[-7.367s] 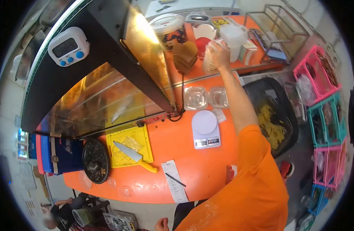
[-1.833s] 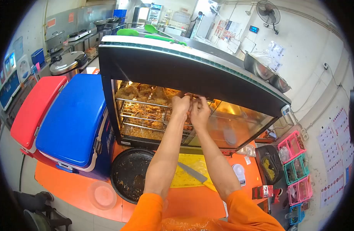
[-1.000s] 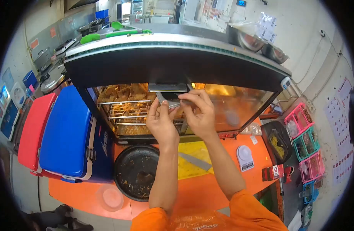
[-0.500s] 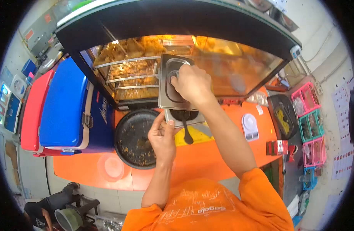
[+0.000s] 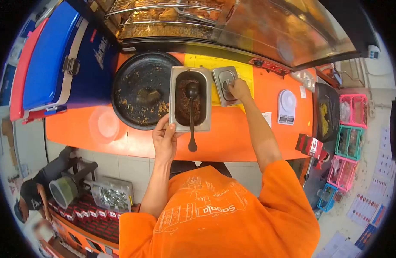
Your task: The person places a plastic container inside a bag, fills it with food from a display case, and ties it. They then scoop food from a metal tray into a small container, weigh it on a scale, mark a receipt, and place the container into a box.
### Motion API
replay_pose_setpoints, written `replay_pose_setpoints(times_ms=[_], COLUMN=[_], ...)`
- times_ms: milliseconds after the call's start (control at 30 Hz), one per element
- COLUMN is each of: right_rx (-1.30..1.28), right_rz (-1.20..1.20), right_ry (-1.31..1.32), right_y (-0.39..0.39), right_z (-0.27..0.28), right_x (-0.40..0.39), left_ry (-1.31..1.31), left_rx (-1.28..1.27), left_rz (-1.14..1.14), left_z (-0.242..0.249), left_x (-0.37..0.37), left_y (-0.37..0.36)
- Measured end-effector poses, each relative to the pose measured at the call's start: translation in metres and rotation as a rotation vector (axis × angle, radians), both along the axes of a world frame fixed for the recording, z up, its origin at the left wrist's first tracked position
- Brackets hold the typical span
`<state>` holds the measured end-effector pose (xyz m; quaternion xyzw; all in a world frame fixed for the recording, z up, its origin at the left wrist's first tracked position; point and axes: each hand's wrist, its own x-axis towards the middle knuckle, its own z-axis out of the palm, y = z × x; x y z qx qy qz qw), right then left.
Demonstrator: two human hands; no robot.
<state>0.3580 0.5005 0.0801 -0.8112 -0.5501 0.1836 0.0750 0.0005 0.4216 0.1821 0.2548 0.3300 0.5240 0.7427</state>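
Note:
My left hand [image 5: 165, 135] grips the lower left corner of a rectangular steel food pan [image 5: 203, 127], thumb on the rim. Dark brown sauce or paste [image 5: 184, 103] lies inside it, and a black spoon [image 5: 192, 129] rests there with its handle over the near rim. To the right, my right hand [image 5: 239, 90] pinches the knob of a steel lid [image 5: 226, 76], which sits low over a yellow board [image 5: 201, 61]. A large black round pan [image 5: 125, 99] with brown crumbs and a dark lump stands left of the food pan.
A glass display cabinet [image 5: 163, 43] with food on racks spans the back. Blue cooler box [image 5: 56, 56] stands left, a pinkish round container [image 5: 105, 124] near it. On the right are a white scale [image 5: 287, 105] and coloured baskets [image 5: 349, 136]. Another person [image 5: 32, 193] is at lower left.
The lid has come off the food pan and moved right and down toward the yellow board in my right hand. My view has tipped downward, and the pan's contents are now uncovered.

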Motion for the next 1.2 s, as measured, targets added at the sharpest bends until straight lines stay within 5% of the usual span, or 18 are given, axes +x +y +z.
replay_pose_setpoints(times_ms=[67, 100, 167, 267, 400, 467, 667, 933, 1200], right_rx=[0.139, 0.23, 0.528, 0.477, 0.588, 0.699, 0.596, 0.467, 0.531], right_rz=[-0.034, -0.047, 0.365, 0.8, 0.537, 0.14, 0.051, 0.243, -0.051], right_ry=[0.166, 0.272, 0.466, 0.242, 0.162, 0.477, 0.692, 0.509, 0.521], right_y=[-0.01, -0.031, -0.085, -0.141, -0.131, -0.137, -0.212, -0.237, -0.221], right_z=[0.028, 0.1, 0.18, 0.232, 0.199, 0.204, 0.166, 0.097, 0.082], right_x=[-0.009, -0.033, -0.075, -0.132, -0.101, -0.087, -0.097, -0.064, -0.073], left_ry=[-0.035, 0.021, 0.048, 0.063, -0.023, -0.042, -0.073, -0.036, -0.007], left_rx=[-0.01, 0.007, 0.009, 0.054, 0.052, 0.024, -0.148, -0.277, -0.326], left_rz=[0.024, 0.06, 0.047, -0.009, -0.1, -0.141, -0.256, -0.327, -0.369], left_z=[0.004, 0.006, 0.017, 0.013, 0.027, 0.022, -0.027, -0.09, -0.109], left_x=[-0.001, 0.004, 0.015, 0.028, 0.053, 0.065, 0.094, 0.093, 0.089], left_y=[-0.014, -0.019, -0.022, -0.029, -0.044, -0.053, -0.072, -0.097, -0.107])
